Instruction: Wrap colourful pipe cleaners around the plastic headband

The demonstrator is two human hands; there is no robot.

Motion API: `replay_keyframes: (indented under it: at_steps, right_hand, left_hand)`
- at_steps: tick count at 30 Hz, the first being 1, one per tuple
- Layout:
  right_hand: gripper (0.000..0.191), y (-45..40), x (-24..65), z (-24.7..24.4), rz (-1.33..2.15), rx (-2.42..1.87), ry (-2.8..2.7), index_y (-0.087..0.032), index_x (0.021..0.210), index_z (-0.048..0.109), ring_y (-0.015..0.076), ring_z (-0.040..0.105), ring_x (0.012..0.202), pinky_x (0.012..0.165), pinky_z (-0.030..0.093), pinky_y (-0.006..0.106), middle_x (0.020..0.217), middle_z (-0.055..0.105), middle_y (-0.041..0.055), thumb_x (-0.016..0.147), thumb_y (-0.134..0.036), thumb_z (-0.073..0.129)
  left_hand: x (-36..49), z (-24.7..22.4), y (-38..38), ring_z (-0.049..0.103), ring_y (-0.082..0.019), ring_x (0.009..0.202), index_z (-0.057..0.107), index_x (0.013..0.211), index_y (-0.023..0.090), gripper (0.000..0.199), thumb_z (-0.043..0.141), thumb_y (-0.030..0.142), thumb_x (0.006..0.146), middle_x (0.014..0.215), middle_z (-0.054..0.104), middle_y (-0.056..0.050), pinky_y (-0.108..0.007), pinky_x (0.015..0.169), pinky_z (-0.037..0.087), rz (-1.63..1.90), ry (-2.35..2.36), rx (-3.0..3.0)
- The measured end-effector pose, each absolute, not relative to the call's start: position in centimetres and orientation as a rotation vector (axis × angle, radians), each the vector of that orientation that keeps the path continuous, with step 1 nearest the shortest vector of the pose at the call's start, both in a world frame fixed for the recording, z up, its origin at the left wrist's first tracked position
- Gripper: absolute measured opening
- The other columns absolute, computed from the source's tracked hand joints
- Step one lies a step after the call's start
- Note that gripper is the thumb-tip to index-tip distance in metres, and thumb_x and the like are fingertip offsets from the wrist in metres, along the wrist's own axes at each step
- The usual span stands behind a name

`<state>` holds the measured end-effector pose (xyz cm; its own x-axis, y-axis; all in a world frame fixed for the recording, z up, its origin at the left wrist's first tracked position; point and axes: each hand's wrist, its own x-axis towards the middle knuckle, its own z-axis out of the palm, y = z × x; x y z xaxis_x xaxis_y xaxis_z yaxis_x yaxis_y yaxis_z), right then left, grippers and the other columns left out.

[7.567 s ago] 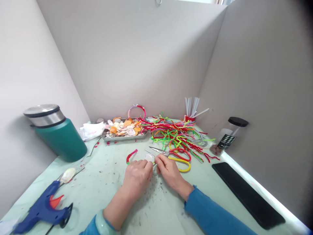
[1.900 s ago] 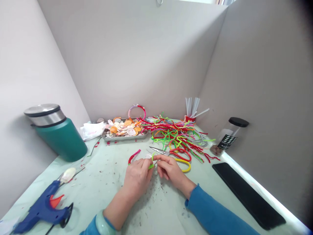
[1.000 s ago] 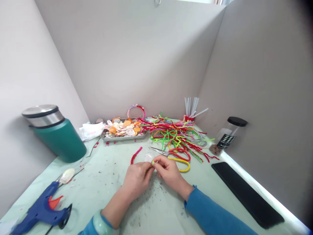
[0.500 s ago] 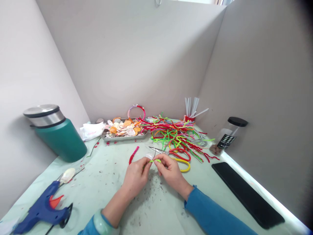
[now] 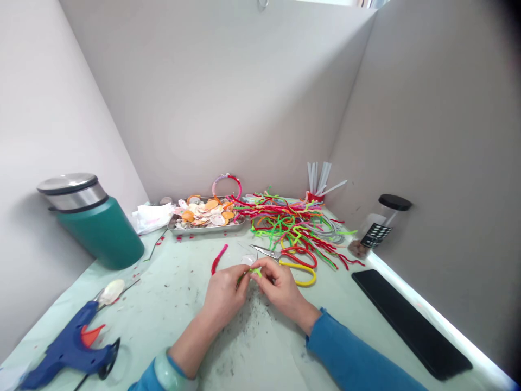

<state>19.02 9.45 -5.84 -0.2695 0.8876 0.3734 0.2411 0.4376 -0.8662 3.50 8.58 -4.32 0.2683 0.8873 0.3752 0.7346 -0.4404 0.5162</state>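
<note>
My left hand (image 5: pixel 226 289) and my right hand (image 5: pixel 280 284) meet near the middle of the table, fingertips pinched on a short yellow-green fuzzy strand (image 5: pixel 255 271). Part of the strand is hidden by the fingers. A thin wire curves up just behind the fingertips. Left of it lies a pink and red fuzzy piece (image 5: pixel 218 259). Scissors (image 5: pixel 299 257) with one red and one yellow handle rest open behind my right hand.
Behind are a metal tray of shells (image 5: pixel 207 232), a pink hoop (image 5: pixel 241 190) and a heap of colourful fuzzy strands (image 5: pixel 285 217). A green bottle (image 5: pixel 101 233) and blue glue gun (image 5: pixel 69 347) stand left; a jar (image 5: pixel 376 231) and black slab (image 5: pixel 411 323) are right.
My fingertips have drawn closer together around the yellow-green strand, and its visible part has changed shape. The pink and red piece now lies slightly further left in the view.
</note>
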Motion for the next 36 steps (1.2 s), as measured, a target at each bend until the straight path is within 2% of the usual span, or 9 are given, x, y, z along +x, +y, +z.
replay_keyframes:
  at_steps: [9, 14, 19, 23, 28, 36]
  right_hand:
    - [0.013, 9.71, 19.07, -6.1, 0.743, -1.083, -1.801, -0.018, 0.089, 0.055, 0.0093, 0.041, 0.045, 0.047, 0.03, 0.02, 0.049, 0.043, -0.0072, 0.085, -0.03, 0.051]
    - [0.015, 9.57, 19.0, -5.87, 0.702, -1.102, -1.814, -0.018, 0.075, 0.055, 0.0086, 0.04, 0.047, 0.047, 0.028, 0.02, 0.052, 0.045, -0.0063, 0.082, -0.03, 0.055]
    - [0.011, 9.56, 18.98, -5.89, 0.679, -1.108, -1.799, -0.018, 0.087, 0.055, 0.0089, 0.04, 0.046, 0.047, 0.028, 0.02, 0.051, 0.042, -0.0076, 0.083, -0.028, 0.054]
    - [0.014, 9.61, 19.13, -6.12, 0.545, -1.064, -1.879, -0.02, 0.096, 0.057, 0.0097, 0.043, 0.049, 0.05, 0.03, 0.02, 0.055, 0.047, -0.0058, 0.084, -0.025, 0.052]
    - [0.015, 9.45, 19.38, -5.98, 0.402, -1.061, -1.987, -0.02, 0.093, 0.059, 0.0115, 0.05, 0.056, 0.056, 0.034, 0.022, 0.067, 0.06, -0.0003, 0.088, -0.024, 0.045]
    - [0.012, 9.27, 19.22, -5.63, 0.35, -1.073, -1.996, -0.019, 0.086, 0.057, 0.0116, 0.05, 0.058, 0.058, 0.034, 0.022, 0.067, 0.059, -0.0005, 0.087, -0.02, 0.045]
  left_hand:
    - [3.5, -4.19, 8.42, 0.064, -0.016, 0.076, 0.065, 0.093, 0.02, 0.025, 0.042, 0.022, 0.086, 0.086, 0.07, -0.003, -0.026, 0.067, 0.046, 0.909, 1.589, 2.303]
    - [3.55, -4.18, 8.31, 0.062, -0.014, 0.072, 0.064, 0.092, 0.02, 0.025, 0.04, 0.019, 0.086, 0.078, 0.067, -0.003, -0.024, 0.064, 0.043, 0.855, 1.62, 2.399]
    - [3.62, -4.21, 8.27, 0.058, -0.013, 0.062, 0.063, 0.085, 0.02, 0.023, 0.04, 0.02, 0.087, 0.069, 0.061, -0.001, -0.023, 0.056, 0.037, 0.765, 1.698, 2.521]
    - [3.58, -4.12, 8.2, 0.058, -0.013, 0.063, 0.063, 0.092, 0.022, 0.023, 0.04, 0.021, 0.088, 0.069, 0.062, -0.001, -0.023, 0.056, 0.036, 0.742, 1.726, 2.555]
    - [3.62, -4.01, 7.96, 0.058, -0.014, 0.061, 0.063, 0.089, 0.022, 0.025, 0.038, 0.024, 0.089, 0.066, 0.061, -0.001, -0.024, 0.054, 0.034, 0.667, 1.791, 2.64]
    - [3.9, -4.05, 7.99, 0.058, -0.015, 0.059, 0.061, 0.084, 0.023, 0.024, 0.038, 0.024, 0.089, 0.065, 0.06, 0.0, -0.026, 0.051, 0.031, 0.557, 1.88, 2.76]
